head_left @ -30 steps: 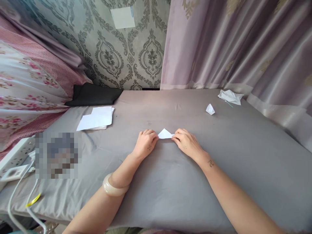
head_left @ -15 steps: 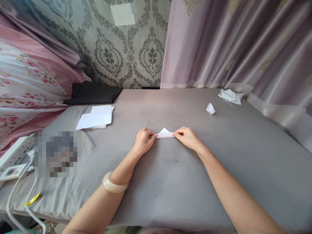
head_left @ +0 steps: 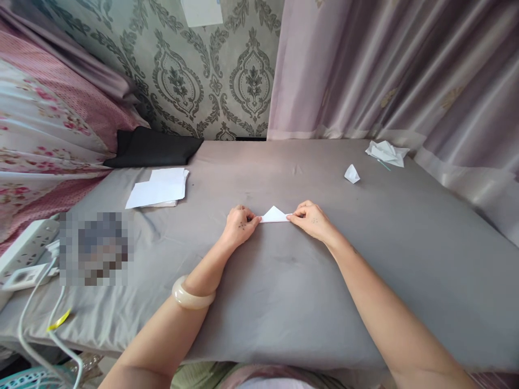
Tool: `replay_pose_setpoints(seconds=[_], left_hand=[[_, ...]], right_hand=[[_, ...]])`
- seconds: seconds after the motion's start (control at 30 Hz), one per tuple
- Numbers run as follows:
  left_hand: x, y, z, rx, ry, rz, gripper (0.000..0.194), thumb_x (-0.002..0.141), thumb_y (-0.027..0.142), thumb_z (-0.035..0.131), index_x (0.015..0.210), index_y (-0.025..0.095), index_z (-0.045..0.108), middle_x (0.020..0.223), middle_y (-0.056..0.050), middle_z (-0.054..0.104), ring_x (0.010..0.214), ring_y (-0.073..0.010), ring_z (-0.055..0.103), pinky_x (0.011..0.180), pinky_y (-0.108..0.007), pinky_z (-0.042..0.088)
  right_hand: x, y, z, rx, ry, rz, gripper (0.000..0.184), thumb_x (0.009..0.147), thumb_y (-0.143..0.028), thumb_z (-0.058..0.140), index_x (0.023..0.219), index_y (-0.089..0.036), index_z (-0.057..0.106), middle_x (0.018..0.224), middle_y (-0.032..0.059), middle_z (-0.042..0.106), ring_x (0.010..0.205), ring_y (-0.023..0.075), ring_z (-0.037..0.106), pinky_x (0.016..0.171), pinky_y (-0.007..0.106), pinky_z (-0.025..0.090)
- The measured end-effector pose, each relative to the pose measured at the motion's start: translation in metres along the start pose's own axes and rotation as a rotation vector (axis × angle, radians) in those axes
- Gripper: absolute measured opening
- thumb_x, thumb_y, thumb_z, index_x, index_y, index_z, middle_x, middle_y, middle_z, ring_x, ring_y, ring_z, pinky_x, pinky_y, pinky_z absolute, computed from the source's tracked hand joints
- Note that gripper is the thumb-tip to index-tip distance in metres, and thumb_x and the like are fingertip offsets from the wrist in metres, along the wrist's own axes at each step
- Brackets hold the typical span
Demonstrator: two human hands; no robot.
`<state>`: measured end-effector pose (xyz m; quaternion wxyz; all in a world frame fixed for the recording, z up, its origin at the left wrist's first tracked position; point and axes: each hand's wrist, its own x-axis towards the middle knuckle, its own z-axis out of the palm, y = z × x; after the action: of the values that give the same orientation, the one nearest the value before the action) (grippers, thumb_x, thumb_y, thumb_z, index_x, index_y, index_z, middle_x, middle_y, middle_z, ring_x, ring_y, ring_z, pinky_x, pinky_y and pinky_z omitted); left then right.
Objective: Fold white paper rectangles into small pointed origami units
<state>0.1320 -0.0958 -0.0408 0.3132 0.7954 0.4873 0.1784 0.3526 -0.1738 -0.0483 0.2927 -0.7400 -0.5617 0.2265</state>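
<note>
Between my hands is a small piece of folded white paper (head_left: 274, 215), with a triangular peak at its middle and a straight lower edge, just over the grey cloth. My left hand (head_left: 242, 223) pinches its left end between thumb and fingers. At the right end, my right hand (head_left: 310, 218) grips the paper the same way. Both hands are closed, and the fingertips hide the paper's ends. A pale bangle (head_left: 193, 294) circles my left forearm.
A stack of white paper (head_left: 158, 186) lies to the left, before a black cloth (head_left: 156, 148). At right are a small folded paper shape (head_left: 352, 174) and more folded papers (head_left: 387, 153). A power strip (head_left: 30, 251) with white cables lies on the left edge.
The paper's lower strip, which faced me as a flat band, now shows only as a thin edge, and more of the triangle is visible. Both hands keep hold; the view has tilted slightly down.
</note>
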Motion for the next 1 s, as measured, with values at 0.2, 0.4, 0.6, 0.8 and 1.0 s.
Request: replay_pose_setpoints(seconds=[0.2,0.4,0.6,0.8,1.0], left_hand=[[0.002,0.000,0.003,0.062,0.024,0.009,0.022,0.080,0.033,0.058,0.068,0.016,0.066,0.090,-0.009,0.059,0.091,-0.0231,0.054,0.083,-0.035,0.043],[0.006,-0.001,0.000,0.020,0.011,0.018,0.021,0.075,0.034,0.062,0.065,0.016,0.067,0.084,-0.006,0.058,0.088,-0.0213,0.053,0.079,-0.032,0.043],[0.009,-0.003,-0.002,0.010,-0.029,0.041,0.024,0.075,0.035,0.060,0.061,0.016,0.065,0.072,-0.003,0.057,0.078,-0.0177,0.052,0.069,-0.028,0.042],[0.008,-0.001,-0.002,0.039,-0.042,0.019,0.024,0.077,0.033,0.058,0.064,0.015,0.066,0.076,-0.004,0.057,0.081,-0.0183,0.053,0.073,-0.028,0.043],[0.006,0.002,-0.003,0.082,-0.057,-0.040,0.024,0.081,0.033,0.057,0.071,0.015,0.068,0.094,-0.008,0.057,0.095,-0.0215,0.053,0.084,-0.032,0.043]], right_hand=[[0.009,0.004,-0.002,-0.020,-0.090,0.006,0.033,0.077,-0.043,0.059,0.055,-0.019,0.061,0.102,0.0049,0.058,0.076,0.0154,0.057,0.070,0.028,0.042],[0.013,0.003,-0.010,0.025,-0.179,0.026,0.039,0.074,-0.046,0.060,0.050,-0.017,0.051,0.096,0.0037,0.059,0.063,0.0109,0.049,0.056,0.025,0.036],[0.015,0.002,-0.014,0.056,-0.200,0.076,0.033,0.070,-0.045,0.065,0.052,-0.018,0.057,0.084,0.0028,0.059,0.064,0.0119,0.048,0.053,0.025,0.032],[0.015,0.002,-0.015,0.059,-0.207,0.064,0.035,0.071,-0.044,0.064,0.052,-0.017,0.054,0.093,0.0032,0.056,0.063,0.0100,0.046,0.054,0.024,0.033],[0.014,0.004,-0.011,0.036,-0.186,0.028,0.038,0.072,-0.044,0.063,0.050,-0.016,0.050,0.089,0.0028,0.057,0.064,0.0105,0.048,0.056,0.024,0.034]])
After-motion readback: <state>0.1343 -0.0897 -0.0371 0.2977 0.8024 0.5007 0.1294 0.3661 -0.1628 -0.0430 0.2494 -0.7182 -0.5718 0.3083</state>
